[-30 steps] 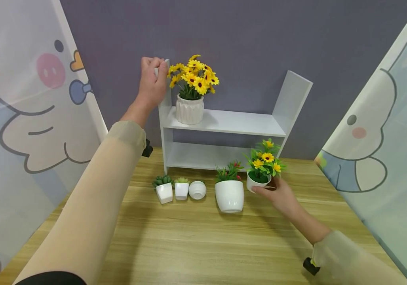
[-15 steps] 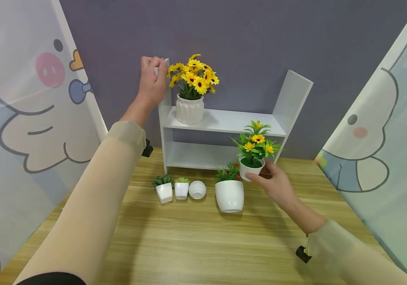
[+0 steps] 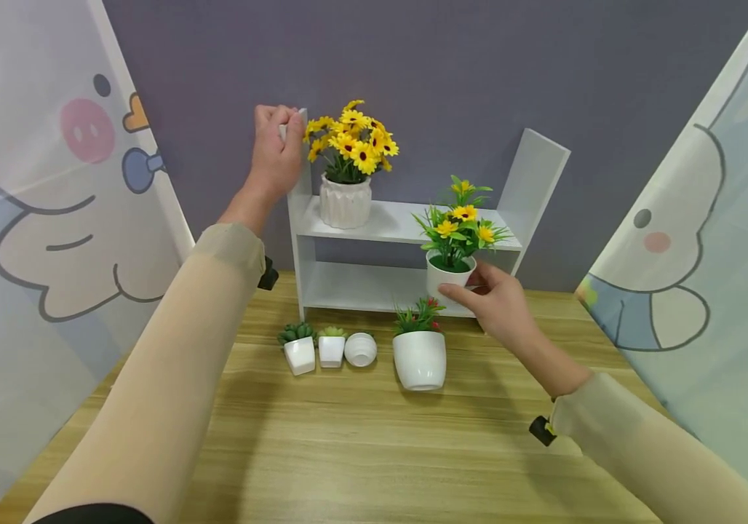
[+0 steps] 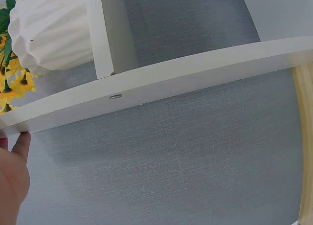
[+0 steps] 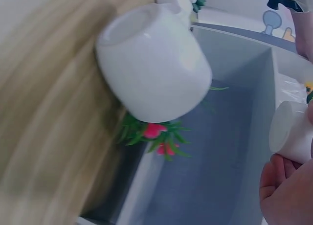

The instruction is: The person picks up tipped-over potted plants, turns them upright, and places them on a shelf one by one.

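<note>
Six potted plants make up the count in the head view. One, the ribbed pot of yellow flowers [image 3: 345, 205], stands upright on the upper board of the white shelf unit [image 3: 537, 178] and is judged placed. A second, the smooth white flowerpot [image 3: 446, 278], is pinched upright in the right hand [image 3: 503, 307], off the table [image 3: 374, 451] and before the shelf unit; it is judged midway, not yet set down. Four are judged left to do: the large white pot [image 3: 420, 361] and three small pots, namely the dark-leaved succulent [image 3: 300, 356], the pale-leaved succulent [image 3: 331, 352] and the round pot [image 3: 361, 350], all resting on the table, apparently tipped. The left hand [image 3: 276, 154] grips the top of the near-left side panel.

Left wrist view: fingers bear on that panel's edge; the ribbed pot rests beyond it. A metal fitting [image 4: 115, 96] shows in the panel's face.

Right wrist view: finger and thumb hold the smooth flowerpot at the right edge; contact with the shelf unit cannot be determined. The large pot lies on its side, red flowers [image 5: 154, 130] toward the unit.
</note>
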### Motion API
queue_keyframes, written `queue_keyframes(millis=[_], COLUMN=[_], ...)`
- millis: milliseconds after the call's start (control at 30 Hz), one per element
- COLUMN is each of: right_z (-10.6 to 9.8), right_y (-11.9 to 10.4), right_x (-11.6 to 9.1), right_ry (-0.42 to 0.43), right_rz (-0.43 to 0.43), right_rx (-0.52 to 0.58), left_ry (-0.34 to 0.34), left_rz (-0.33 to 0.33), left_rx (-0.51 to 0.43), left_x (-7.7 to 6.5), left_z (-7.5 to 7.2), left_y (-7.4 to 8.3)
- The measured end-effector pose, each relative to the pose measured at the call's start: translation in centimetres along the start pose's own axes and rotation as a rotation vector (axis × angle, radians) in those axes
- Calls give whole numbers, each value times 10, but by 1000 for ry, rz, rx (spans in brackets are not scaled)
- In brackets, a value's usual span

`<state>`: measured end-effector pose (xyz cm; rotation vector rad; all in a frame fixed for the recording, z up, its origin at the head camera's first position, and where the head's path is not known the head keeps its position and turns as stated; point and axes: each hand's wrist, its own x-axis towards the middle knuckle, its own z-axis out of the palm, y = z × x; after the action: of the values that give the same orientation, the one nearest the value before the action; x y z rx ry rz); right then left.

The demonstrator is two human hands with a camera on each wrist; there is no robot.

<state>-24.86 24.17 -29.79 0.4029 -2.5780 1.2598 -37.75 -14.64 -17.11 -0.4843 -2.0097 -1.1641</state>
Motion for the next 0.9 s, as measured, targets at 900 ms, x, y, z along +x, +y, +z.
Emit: queue_keyframes(millis=[900], right_z=[-5], right_y=[-41], right_x=[63], right_ry=[6], right_rz=[27], right_rx=[-78], left_ry=[8], left_rz=[21], left_rx=[-16], left_x=[0], left_z=[0], left_y=[-1])
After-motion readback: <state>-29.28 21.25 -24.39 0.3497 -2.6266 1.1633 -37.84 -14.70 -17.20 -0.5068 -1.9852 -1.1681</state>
